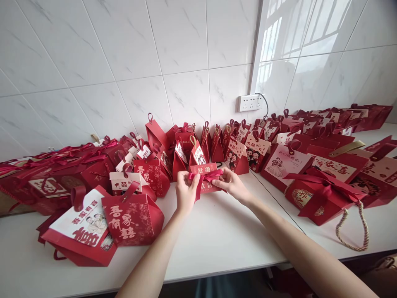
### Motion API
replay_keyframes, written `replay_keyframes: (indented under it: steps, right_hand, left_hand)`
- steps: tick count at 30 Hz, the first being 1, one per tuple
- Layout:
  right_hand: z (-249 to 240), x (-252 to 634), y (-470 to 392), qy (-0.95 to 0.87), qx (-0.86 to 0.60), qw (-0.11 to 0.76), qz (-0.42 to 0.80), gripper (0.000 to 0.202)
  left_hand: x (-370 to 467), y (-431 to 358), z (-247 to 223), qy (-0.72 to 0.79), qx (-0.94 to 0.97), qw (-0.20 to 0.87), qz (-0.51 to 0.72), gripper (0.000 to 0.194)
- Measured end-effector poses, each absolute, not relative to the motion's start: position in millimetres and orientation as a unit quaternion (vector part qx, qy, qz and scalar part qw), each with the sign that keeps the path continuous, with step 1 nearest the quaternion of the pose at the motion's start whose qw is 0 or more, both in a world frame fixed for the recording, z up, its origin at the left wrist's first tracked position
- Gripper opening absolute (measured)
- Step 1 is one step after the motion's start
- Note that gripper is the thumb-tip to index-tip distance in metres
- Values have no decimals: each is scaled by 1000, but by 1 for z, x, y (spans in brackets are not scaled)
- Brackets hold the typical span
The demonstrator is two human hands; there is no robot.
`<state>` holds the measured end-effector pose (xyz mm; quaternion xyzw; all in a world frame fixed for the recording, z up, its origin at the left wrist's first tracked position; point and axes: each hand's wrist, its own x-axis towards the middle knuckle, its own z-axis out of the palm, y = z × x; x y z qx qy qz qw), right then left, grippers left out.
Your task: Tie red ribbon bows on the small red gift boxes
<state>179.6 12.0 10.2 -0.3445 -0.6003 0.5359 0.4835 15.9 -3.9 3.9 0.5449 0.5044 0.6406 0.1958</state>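
Observation:
A small red box (208, 187) with pale lettering lies on the white table in front of me, a dark red ribbon bow (207, 177) across it. The fingers of my left hand (187, 189) pinch the bow's left side, and one ribbon tail hangs down beside them. On the other side, my right hand (232, 183) pinches the bow's right loop. Both hands are close together over the box, which they partly cover. Just behind stands a small red box with a gold loop (197, 154).
Many red gift boxes crowd the white table (223, 240). A large red box (133, 219) is at the left, and a ribboned box (324, 194) with a rope handle (338, 236) at the right. A power strip (249, 103) is on the tiled wall.

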Motion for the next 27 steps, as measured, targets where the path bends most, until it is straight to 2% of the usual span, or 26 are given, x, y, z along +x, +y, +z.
replay_keyframes:
  steps: [8, 15, 18, 21, 23, 27]
  right_hand:
    - [10, 183, 13, -608, -315, 482, 547, 38]
    - [8, 183, 16, -598, -298, 481, 568, 36]
    - [10, 182, 10, -620, -321, 529, 483, 28]
    - [12, 183, -2, -657, -341, 605, 292, 18]
    - [13, 183, -9, -720, -336, 565, 222, 18]
    - [11, 177, -14, -838, -353, 342, 237, 39]
  left_hand:
    - [10, 4, 5, 507, 572, 216, 607, 60]
    - [7, 6, 0, 472, 582, 322, 579, 65]
    - [9, 7, -1, 477, 574, 323, 581, 60]
    - [11, 8, -3, 486, 568, 304, 591, 56]
    - [12, 8, -3, 488, 565, 293, 597, 55]
    - [13, 6, -1, 493, 564, 294, 594, 56]
